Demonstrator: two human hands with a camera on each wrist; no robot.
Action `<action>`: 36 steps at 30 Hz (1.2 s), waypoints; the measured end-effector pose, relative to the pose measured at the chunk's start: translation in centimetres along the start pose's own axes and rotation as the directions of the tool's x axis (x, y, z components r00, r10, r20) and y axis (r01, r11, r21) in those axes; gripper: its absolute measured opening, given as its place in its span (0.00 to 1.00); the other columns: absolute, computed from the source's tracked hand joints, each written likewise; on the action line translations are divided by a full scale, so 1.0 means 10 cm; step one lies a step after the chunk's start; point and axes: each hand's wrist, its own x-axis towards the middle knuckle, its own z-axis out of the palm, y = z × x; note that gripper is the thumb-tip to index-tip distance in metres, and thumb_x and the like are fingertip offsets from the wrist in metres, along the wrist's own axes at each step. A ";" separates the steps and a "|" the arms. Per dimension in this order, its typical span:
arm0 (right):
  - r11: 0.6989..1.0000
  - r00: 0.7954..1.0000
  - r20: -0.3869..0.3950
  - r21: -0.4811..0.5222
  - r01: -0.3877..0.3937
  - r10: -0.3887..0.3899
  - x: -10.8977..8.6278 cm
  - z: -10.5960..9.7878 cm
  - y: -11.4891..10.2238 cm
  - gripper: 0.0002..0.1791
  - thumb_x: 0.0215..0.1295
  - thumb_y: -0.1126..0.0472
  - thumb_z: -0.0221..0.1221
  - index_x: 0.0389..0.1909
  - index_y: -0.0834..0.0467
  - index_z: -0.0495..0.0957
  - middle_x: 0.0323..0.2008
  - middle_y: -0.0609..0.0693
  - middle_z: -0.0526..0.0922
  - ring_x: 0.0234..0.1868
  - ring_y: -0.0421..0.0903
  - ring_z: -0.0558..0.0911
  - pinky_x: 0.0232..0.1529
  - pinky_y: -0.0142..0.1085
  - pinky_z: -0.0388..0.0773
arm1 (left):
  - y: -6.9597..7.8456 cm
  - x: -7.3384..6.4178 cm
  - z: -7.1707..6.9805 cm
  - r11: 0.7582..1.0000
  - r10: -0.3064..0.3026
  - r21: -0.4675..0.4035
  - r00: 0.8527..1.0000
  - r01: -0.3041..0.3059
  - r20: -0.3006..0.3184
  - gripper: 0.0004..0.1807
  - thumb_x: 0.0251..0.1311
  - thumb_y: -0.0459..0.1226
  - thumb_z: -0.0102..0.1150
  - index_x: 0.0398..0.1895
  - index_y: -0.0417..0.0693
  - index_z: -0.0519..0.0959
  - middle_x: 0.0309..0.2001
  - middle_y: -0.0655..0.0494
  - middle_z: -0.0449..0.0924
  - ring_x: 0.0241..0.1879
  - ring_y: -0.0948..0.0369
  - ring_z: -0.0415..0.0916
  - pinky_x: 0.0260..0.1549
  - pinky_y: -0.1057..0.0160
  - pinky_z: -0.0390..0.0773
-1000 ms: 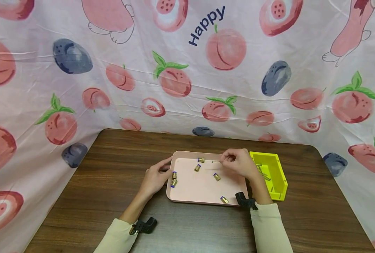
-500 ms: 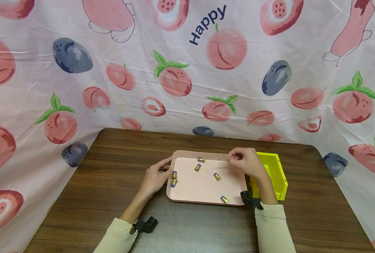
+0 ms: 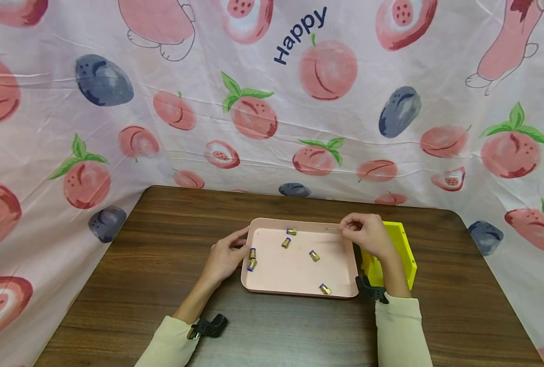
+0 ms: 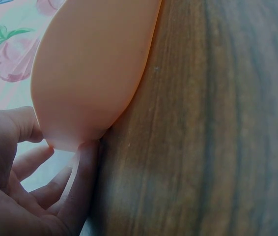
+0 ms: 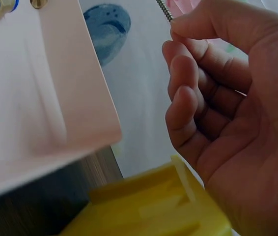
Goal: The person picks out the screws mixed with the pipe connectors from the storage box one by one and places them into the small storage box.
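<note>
My left hand [image 3: 226, 259] holds the left rim of a shallow pink tray [image 3: 283, 278], thumb and fingers on its edge, as the left wrist view shows close up. Over the tray's back right corner, my right hand [image 3: 368, 235] pinches a thin threaded screw [image 5: 165, 10] between thumb and forefinger; its other fingers are curled. Several brass push-in fittings with blue collars lie in the tray: one fitting [image 3: 315, 256] near the middle, another [image 3: 325, 289] at the front right, two touching at the left wall, two at the back.
Just right of the tray stands a yellow bin [image 3: 411, 265], partly covered by my right hand and forearm; its contents are hidden now. The dark wooden table [image 3: 185, 219] backs onto a fruit-printed cloth [image 3: 263, 168].
My right hand has moved right with the screw, from above the tray toward the yellow bin, covering more of it. The left hand, tray and fittings stay put.
</note>
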 end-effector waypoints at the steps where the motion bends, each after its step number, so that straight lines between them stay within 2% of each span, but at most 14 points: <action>1: 1.000 1.000 -0.004 0.000 -0.003 0.003 -0.01 -0.01 0.01 0.01 0.66 0.71 0.70 0.35 0.64 0.88 0.27 0.50 0.82 0.29 0.45 0.76 0.32 0.29 0.73 | 0.02 -0.01 0.00 1.000 0.009 0.005 1.000 -0.009 -0.004 0.30 0.69 0.43 0.72 0.74 0.55 0.83 0.45 0.51 0.93 0.33 0.62 0.90 0.28 0.63 0.84; 3: 1.000 1.000 -0.015 0.005 -0.005 0.005 -0.02 -0.04 0.02 0.01 0.65 0.71 0.70 0.34 0.65 0.88 0.27 0.50 0.82 0.29 0.44 0.76 0.32 0.28 0.73 | 0.06 -0.03 0.00 0.999 0.035 0.021 0.999 -0.035 -0.010 0.30 0.69 0.43 0.72 0.74 0.53 0.83 0.45 0.49 0.93 0.32 0.62 0.90 0.28 0.62 0.83; 5: 1.000 1.000 -0.025 0.009 -0.005 0.005 -0.03 -0.06 0.04 0.01 0.65 0.72 0.71 0.34 0.64 0.88 0.27 0.49 0.81 0.28 0.43 0.76 0.32 0.28 0.74 | 0.05 -0.02 0.00 1.000 0.001 0.026 1.000 -0.001 -0.013 0.30 0.68 0.42 0.72 0.74 0.55 0.84 0.45 0.52 0.93 0.32 0.63 0.90 0.29 0.63 0.84; 10: 1.000 0.999 -0.044 0.009 -0.010 0.011 -0.07 -0.13 0.05 0.02 0.65 0.70 0.71 0.33 0.64 0.88 0.26 0.48 0.80 0.27 0.41 0.75 0.31 0.29 0.73 | -0.09 0.06 0.01 0.997 -0.080 0.022 0.997 0.080 -0.002 0.30 0.67 0.43 0.73 0.74 0.63 0.83 0.46 0.57 0.93 0.34 0.63 0.91 0.33 0.61 0.86; 14: 0.999 0.998 -0.043 0.003 -0.036 0.036 -0.10 -0.18 0.06 0.03 0.66 0.69 0.70 0.35 0.67 0.88 0.26 0.50 0.80 0.27 0.42 0.76 0.31 0.29 0.73 | -0.15 0.08 0.01 0.998 -0.060 0.028 0.998 0.060 -0.001 0.29 0.68 0.43 0.73 0.73 0.64 0.84 0.46 0.56 0.93 0.34 0.60 0.91 0.33 0.57 0.87; 16: 0.999 0.998 -0.041 0.002 -0.052 0.052 -0.12 -0.21 0.07 0.03 0.66 0.70 0.69 0.36 0.67 0.88 0.27 0.51 0.81 0.27 0.43 0.76 0.31 0.29 0.73 | -0.14 0.07 0.01 0.998 -0.056 0.025 0.998 0.056 -0.002 0.29 0.68 0.44 0.73 0.73 0.64 0.84 0.45 0.57 0.93 0.34 0.61 0.91 0.33 0.58 0.86; 18: 0.998 0.997 -0.046 -0.001 -0.065 0.065 -0.14 -0.24 0.07 0.02 0.66 0.70 0.69 0.36 0.67 0.88 0.27 0.51 0.81 0.27 0.43 0.76 0.31 0.30 0.74 | -0.06 0.03 0.00 0.998 -0.053 0.028 0.999 0.053 -0.011 0.29 0.68 0.43 0.73 0.73 0.62 0.84 0.45 0.57 0.93 0.33 0.63 0.91 0.32 0.60 0.86; 23: 0.997 0.994 -0.081 -0.013 -0.076 0.074 -0.17 -0.31 0.10 0.02 0.66 0.70 0.70 0.36 0.67 0.88 0.28 0.52 0.82 0.28 0.42 0.76 0.31 0.29 0.73 | 0.44 -0.15 -0.04 0.997 -0.062 0.047 0.998 0.063 -0.023 0.28 0.70 0.36 0.69 0.73 0.48 0.83 0.47 0.45 0.92 0.34 0.59 0.90 0.32 0.62 0.84; 25: 0.997 0.993 -0.095 -0.014 -0.078 0.076 -0.18 -0.34 0.11 0.02 0.67 0.70 0.70 0.36 0.66 0.88 0.28 0.52 0.83 0.28 0.41 0.75 0.31 0.28 0.73 | 0.51 -0.17 -0.05 0.997 -0.064 0.043 0.998 0.064 -0.017 0.28 0.70 0.36 0.69 0.74 0.46 0.82 0.48 0.43 0.92 0.35 0.58 0.90 0.33 0.61 0.85; 31: 0.996 0.988 -0.121 -0.009 -0.093 0.092 -0.24 -0.44 0.14 0.03 0.68 0.70 0.70 0.37 0.67 0.87 0.29 0.52 0.83 0.29 0.41 0.76 0.32 0.28 0.74 | 0.04 0.02 0.00 0.995 -0.092 0.040 0.996 0.092 -0.004 0.30 0.69 0.41 0.70 0.75 0.56 0.82 0.48 0.54 0.92 0.35 0.63 0.91 0.33 0.61 0.86; 32: 0.995 0.987 -0.123 -0.010 -0.102 0.100 -0.26 -0.46 0.15 0.03 0.69 0.70 0.69 0.38 0.67 0.87 0.30 0.53 0.83 0.30 0.41 0.76 0.33 0.28 0.74 | 0.01 0.03 0.00 0.996 -0.084 0.033 0.996 0.084 0.000 0.30 0.69 0.41 0.70 0.75 0.56 0.82 0.48 0.54 0.92 0.35 0.63 0.91 0.33 0.61 0.86; 33: 0.993 0.986 -0.125 -0.014 -0.113 0.111 -0.27 -0.48 0.16 0.03 0.70 0.69 0.69 0.38 0.67 0.87 0.30 0.53 0.83 0.30 0.42 0.76 0.34 0.28 0.75 | 0.00 0.03 0.00 0.997 -0.072 0.022 0.997 0.072 0.000 0.30 0.70 0.41 0.71 0.75 0.55 0.82 0.48 0.53 0.93 0.35 0.62 0.91 0.32 0.61 0.86; 36: 0.991 0.983 -0.137 -0.034 -0.128 0.123 -0.31 -0.52 0.19 0.03 0.70 0.69 0.68 0.38 0.67 0.87 0.31 0.53 0.83 0.30 0.42 0.76 0.34 0.28 0.75 | 0.16 -0.06 -0.03 1.000 -0.011 -0.010 1.000 0.011 0.005 0.29 0.70 0.40 0.70 0.74 0.52 0.82 0.48 0.49 0.92 0.35 0.60 0.91 0.32 0.61 0.86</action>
